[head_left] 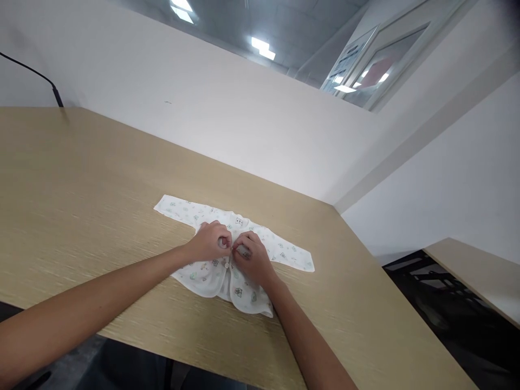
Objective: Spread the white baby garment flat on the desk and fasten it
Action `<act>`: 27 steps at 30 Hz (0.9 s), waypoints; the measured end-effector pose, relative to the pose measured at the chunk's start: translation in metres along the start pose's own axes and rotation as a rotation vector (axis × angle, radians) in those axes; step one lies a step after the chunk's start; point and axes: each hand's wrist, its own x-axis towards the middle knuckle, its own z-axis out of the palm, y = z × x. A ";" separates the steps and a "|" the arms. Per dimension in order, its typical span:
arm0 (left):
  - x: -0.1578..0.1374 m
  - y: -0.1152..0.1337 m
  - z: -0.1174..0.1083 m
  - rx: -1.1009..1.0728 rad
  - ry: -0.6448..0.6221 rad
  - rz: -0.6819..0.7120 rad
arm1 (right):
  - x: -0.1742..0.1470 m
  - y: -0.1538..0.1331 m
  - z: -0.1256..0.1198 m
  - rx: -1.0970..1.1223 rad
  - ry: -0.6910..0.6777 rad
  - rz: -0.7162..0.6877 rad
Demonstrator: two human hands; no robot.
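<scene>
A small white baby shirt (292,255) with a scattered print lies spread on the table, its sleeves stretched out to both sides. My left hand (211,241) pinches the edge of the front opening from the left. From the right, my right hand (252,257) pinches the opposite edge, so the fingertips of both hands nearly meet at the middle of the chest. Just below them a button (227,265) shows on the front edge. Beneath it the two front panels part toward the hem. My fingers hide the exact spot they grip.
The wooden table (101,179) runs back to a white partition wall (203,97). A black cable (57,93) comes down at the far left. On the right stands another wooden surface (475,271) above a dark space. A window (284,32) is above the partition.
</scene>
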 end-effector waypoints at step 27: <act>-0.001 0.000 0.000 0.039 -0.021 -0.072 | 0.000 -0.001 -0.001 -0.007 -0.007 -0.026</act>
